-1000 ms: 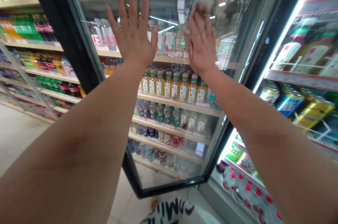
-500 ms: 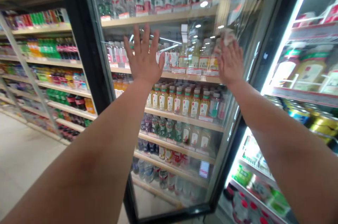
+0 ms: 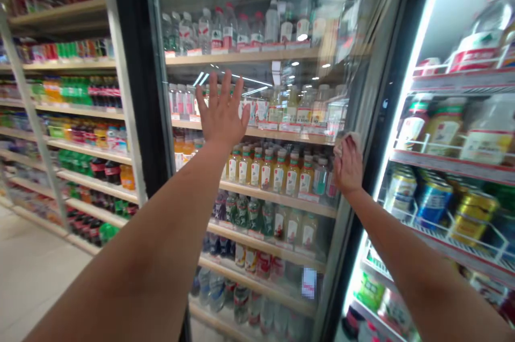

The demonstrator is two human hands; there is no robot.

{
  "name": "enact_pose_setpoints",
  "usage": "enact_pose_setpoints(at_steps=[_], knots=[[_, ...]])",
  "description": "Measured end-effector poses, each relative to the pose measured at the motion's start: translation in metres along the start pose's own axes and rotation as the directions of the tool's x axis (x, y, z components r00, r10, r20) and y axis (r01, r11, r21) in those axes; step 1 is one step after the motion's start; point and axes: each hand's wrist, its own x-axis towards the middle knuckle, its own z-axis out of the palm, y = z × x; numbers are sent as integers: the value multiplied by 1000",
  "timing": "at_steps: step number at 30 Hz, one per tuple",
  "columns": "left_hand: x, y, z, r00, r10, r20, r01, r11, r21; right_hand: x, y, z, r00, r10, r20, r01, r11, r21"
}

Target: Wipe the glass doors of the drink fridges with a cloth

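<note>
The glass door (image 3: 249, 76) of an upright drinks cooler stands swung out in front of me, in a black frame. My left hand (image 3: 222, 114) lies flat on the glass with its fingers spread, holding nothing. Over by the door's right side, my right hand (image 3: 349, 167) presses a crumpled pale cloth (image 3: 348, 142) against the pane. Its fingers cover part of the cloth. Rows of bottles (image 3: 277, 173) on wooden shelves show through or in the glass behind both hands, mixed with reflections of ceiling lights.
To the right, the lit cooler interior holds bottles (image 3: 444, 124) and cans (image 3: 432, 199) on wire-fronted shelves. Shelving with drinks (image 3: 76, 89) runs along the left above a pale tiled floor (image 3: 36, 261). The black door frame (image 3: 134, 73) stands upright between them.
My right hand has slid the cloth down the glass, close to the door's right edge. My left hand keeps its place on the pane. The view has tilted upward slightly.
</note>
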Motion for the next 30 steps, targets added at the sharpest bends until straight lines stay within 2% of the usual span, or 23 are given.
enact_pose_setpoints(at_steps=[4, 6, 9, 12, 15, 16, 17, 19, 20, 21, 23, 25, 26, 28, 30], knots=[[2, 0, -2, 1000, -13, 29, 10, 997, 72, 44, -27, 0, 998, 47, -32, -46, 998, 36], [2, 0, -3, 1000, -14, 23, 12, 997, 77, 62, -48, 3, 999, 33, -20, -32, 998, 60], [0, -2, -4, 1000, 19, 2, -19, 997, 79, 73, -88, 10, 1000, -16, 12, 14, 995, 96], [-5, -7, -3, 990, 140, 0, -139, 989, 55, 77, -138, 18, 999, -7, 48, -4, 977, 215], [-10, -13, -1, 936, 350, 43, -348, 936, -42, 93, -195, 25, 998, -23, 57, 5, 954, 301], [-11, -15, 0, 913, 403, 62, -398, 914, -72, 102, -212, 26, 998, -36, 58, 12, 931, 364], [-12, -16, 1, 897, 435, 75, -428, 899, -93, 111, -226, 26, 997, -60, 57, 23, 865, 501], [-12, -17, 1, 899, 431, 77, -424, 901, -93, 129, -243, 22, 990, -118, 77, 29, 706, 707], [-11, -17, 0, 909, 410, 72, -405, 911, -78, 136, -244, 18, 987, -136, 88, 23, 652, 758], [-11, -16, -1, 919, 389, 66, -385, 921, -65, 142, -240, 13, 986, -137, 93, 18, 650, 760], [-10, -12, -4, 931, 359, 66, -358, 933, -37, 151, -219, 3, 995, -85, 50, 33, 770, 637], [-11, -9, -8, 934, 348, 77, -349, 937, -7, 157, -190, -4, 999, -14, -52, 33, 921, 388], [-12, -8, -9, 936, 343, 79, -345, 939, 10, 159, -176, -6, 996, 3, -87, 20, 965, 261], [-13, -5, -9, 939, 335, 72, -339, 940, 46, 161, -153, -5, 996, 7, -86, 0, 997, 83], [-14, -3, -8, 940, 334, 68, -338, 938, 71, 162, -140, 1, 999, -6, -48, 7, 1000, 22]])
